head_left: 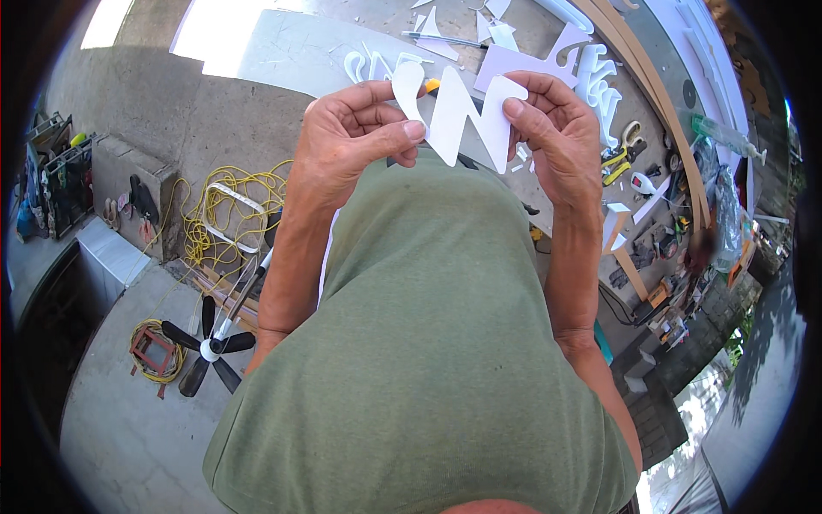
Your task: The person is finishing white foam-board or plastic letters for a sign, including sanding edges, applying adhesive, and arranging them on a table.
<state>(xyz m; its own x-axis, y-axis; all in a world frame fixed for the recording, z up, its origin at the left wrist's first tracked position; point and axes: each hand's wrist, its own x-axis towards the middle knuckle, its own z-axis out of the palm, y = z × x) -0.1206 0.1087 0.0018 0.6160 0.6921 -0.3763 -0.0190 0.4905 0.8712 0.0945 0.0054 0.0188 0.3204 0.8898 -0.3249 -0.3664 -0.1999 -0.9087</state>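
A flat white letter cut-out [448,120] with a zigzag outline and a rounded, curved left end is held up above the near edge of the worktable. My left hand [347,137] is closed on its curved left end, thumb in front and fingers behind. At the opposite end my right hand [561,137] pinches it between the thumb and the fingers at the back. Behind the cut-out, a yellow and black tool [433,86] is partly hidden. Other white letter-like pieces [384,67] lie just beyond my left fingers.
Past my right hand are a pale sheet [535,60] with cut shapes, a stack of curly white cut-outs [597,90], yellow-handled pliers [623,163] and a clear bottle [723,133]. A pen [445,39] lies among scraps. On the left floor are tangled yellow cord [224,214] and a black-bladed fan [211,348].
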